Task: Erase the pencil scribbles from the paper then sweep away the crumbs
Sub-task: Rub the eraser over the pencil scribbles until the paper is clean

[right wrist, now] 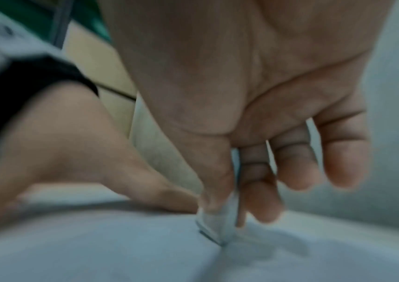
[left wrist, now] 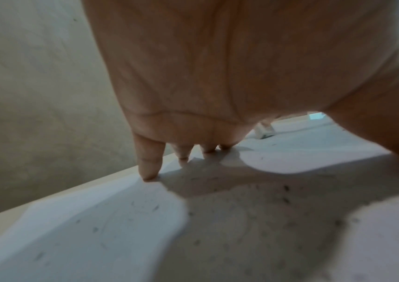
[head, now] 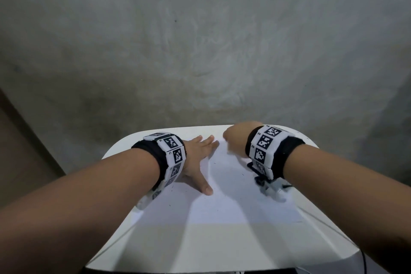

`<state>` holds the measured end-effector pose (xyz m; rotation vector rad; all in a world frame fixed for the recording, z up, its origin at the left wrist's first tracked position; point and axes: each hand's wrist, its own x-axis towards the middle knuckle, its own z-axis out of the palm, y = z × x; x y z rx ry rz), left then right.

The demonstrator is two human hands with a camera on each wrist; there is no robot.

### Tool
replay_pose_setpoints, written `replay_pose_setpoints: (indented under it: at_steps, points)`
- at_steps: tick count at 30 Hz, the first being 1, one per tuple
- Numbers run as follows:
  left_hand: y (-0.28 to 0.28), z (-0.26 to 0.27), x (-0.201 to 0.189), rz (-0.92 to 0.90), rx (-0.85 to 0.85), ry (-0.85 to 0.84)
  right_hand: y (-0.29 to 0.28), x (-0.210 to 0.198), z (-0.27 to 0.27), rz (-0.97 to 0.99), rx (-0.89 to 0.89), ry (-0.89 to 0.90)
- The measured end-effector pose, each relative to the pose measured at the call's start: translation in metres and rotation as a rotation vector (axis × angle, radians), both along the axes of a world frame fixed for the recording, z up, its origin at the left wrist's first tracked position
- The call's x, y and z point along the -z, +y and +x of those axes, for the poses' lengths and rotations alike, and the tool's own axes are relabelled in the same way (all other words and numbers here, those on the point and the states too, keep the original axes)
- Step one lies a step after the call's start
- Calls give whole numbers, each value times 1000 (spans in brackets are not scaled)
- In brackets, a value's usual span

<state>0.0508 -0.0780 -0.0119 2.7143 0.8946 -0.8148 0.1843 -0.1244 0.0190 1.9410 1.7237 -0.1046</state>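
Observation:
A white sheet of paper [head: 222, 202] lies on a white table [head: 200, 249]. My left hand [head: 200, 158] rests flat on the paper's left part, fingers spread, thumb pointing toward me; the left wrist view shows its fingertips [left wrist: 149, 171] pressing down. My right hand [head: 235, 138] is at the paper's far edge, and in the right wrist view its thumb and forefinger pinch a white eraser [right wrist: 217, 227] whose corner touches the paper [right wrist: 121, 248]. Dark eraser crumbs [left wrist: 285, 198] and faint pencil traces [left wrist: 145, 208] are scattered over the sheet.
A grey concrete wall [head: 200, 40] rises right behind the table's far edge. A brown strip [head: 20, 140] runs down at the left. A black cable [head: 364, 262] hangs off the table's near right corner.

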Motion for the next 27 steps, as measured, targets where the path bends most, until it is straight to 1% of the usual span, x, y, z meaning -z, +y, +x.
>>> replay_pose_setpoints:
  at_steps: [1,2,5,6,7,10,11,14,15,16,18,19,20,22,23,24,25,27]
  points:
    - [-1,0,0,5,0,6,-1,-2,3,27,28,-35]
    - [-1,0,-1,0,-4,-1,-4,-3,0,22,4,-35]
    - [-3,1,-1,-38,-32,-66,-22,-6,-19,0,-113,94]
    - [-2,1,-1,-41,-33,-72,-24,-4,-19,-22,-132,86]
    - [-1,1,0,-32,-23,-57,-18,-3,-14,-48,-93,112]
    - [0,-1,2,5,-15,-6,-5,-6,6,51,-9,16]
    - [-1,-1,2,2,-17,-22,-8,-6,1,26,-11,14]
    - [-3,0,2,-30,-81,-90,-20,1,-21,-60,-102,169]
    - [-2,0,2,-39,-84,-99,-19,6,-21,-68,-131,196]
    - [-1,0,1,-44,-64,-96,-18,7,-18,-63,-123,217]
    - [-2,1,0,-40,-19,-69,-14,8,-8,-19,-71,163]
    - [-3,1,-1,-31,-13,-62,-17,8,-6,19,-84,131]
    - [-5,1,-1,-16,-13,-57,-22,6,-11,47,-111,142]
    - [-8,1,-1,6,-23,-53,-37,4,-26,53,-156,249]
    - [-8,1,0,9,-26,-56,-40,4,-28,15,-166,294]
    - [-8,1,0,9,-22,-57,-39,1,-25,-15,-161,293]
    - [-6,0,0,9,-17,-47,-32,-2,-18,-43,-129,252]
    - [-4,-1,0,12,-13,-9,-25,-9,0,20,-77,104]
